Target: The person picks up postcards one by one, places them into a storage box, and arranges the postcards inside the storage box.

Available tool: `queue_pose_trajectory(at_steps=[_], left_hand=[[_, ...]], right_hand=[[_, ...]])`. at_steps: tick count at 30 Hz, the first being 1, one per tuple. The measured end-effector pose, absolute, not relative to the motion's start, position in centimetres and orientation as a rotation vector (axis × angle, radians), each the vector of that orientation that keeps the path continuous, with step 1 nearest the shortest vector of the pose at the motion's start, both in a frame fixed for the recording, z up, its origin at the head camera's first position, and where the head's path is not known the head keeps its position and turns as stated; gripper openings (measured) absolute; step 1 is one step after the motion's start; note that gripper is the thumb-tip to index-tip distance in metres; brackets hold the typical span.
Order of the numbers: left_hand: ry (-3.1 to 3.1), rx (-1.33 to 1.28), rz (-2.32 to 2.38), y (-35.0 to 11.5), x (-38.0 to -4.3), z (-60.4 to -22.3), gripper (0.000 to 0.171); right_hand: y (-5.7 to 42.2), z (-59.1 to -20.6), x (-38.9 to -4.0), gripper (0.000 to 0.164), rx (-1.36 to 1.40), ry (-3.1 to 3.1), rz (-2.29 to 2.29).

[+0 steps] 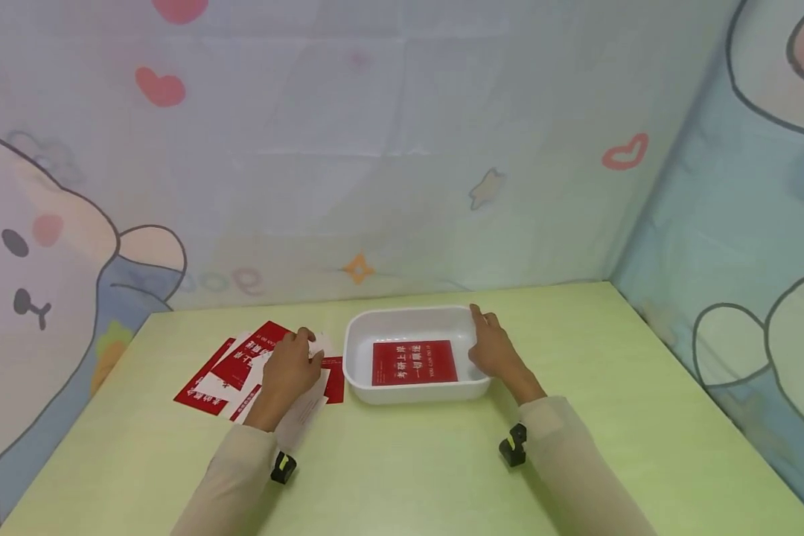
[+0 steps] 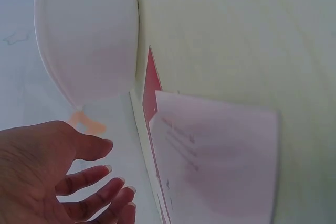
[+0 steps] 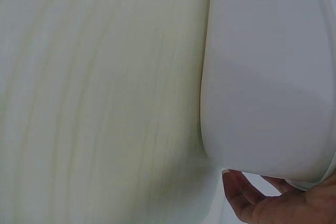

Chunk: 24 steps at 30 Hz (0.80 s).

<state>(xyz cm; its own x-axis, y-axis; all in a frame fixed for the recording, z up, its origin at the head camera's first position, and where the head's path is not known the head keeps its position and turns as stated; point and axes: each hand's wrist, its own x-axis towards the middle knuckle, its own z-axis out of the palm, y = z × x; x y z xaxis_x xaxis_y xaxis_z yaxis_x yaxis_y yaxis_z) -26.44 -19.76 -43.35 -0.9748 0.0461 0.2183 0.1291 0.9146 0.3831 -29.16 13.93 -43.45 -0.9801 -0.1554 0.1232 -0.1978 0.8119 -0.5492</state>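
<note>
A white plastic bin (image 1: 412, 395) stands on the table with a red card (image 1: 383, 365) lying flat inside, printed with white characters. My right hand (image 1: 494, 348) grips the bin's right end at the rim; in the right wrist view its fingers (image 3: 239, 190) press under the end wall. Left of the bin, my left hand (image 1: 286, 378) hovers over a loose spread of red cards (image 1: 241, 368) and white ones. The left wrist view shows its fingers (image 2: 89, 184) loosely bent with nothing between them. A pale card (image 2: 220, 156) with faint print lies near that hand, over a red card (image 2: 150, 87).
The light yellow-green table (image 1: 415, 469) meets a cartoon-printed cloth backdrop (image 1: 388, 149) at its rear edge and another cloth at the right. Black wrist devices (image 1: 284, 467) sit on both sleeves.
</note>
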Motion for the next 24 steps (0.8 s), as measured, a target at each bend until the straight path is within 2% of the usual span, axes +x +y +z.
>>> queue_pose_trajectory(at_steps=[11, 24], left_hand=[[-2.887, -0.111, -0.553, -21.6, -25.5, -43.9, 0.051], [-2.929, -0.053, -0.513, -23.9, -24.4, -44.5, 0.055]], right_hand=[[14.0, -43.5, -29.0, 0.078, 0.26, -2.911, 0.935], [13.9, -43.3, -28.8, 0.077, 0.236, -2.913, 0.944]])
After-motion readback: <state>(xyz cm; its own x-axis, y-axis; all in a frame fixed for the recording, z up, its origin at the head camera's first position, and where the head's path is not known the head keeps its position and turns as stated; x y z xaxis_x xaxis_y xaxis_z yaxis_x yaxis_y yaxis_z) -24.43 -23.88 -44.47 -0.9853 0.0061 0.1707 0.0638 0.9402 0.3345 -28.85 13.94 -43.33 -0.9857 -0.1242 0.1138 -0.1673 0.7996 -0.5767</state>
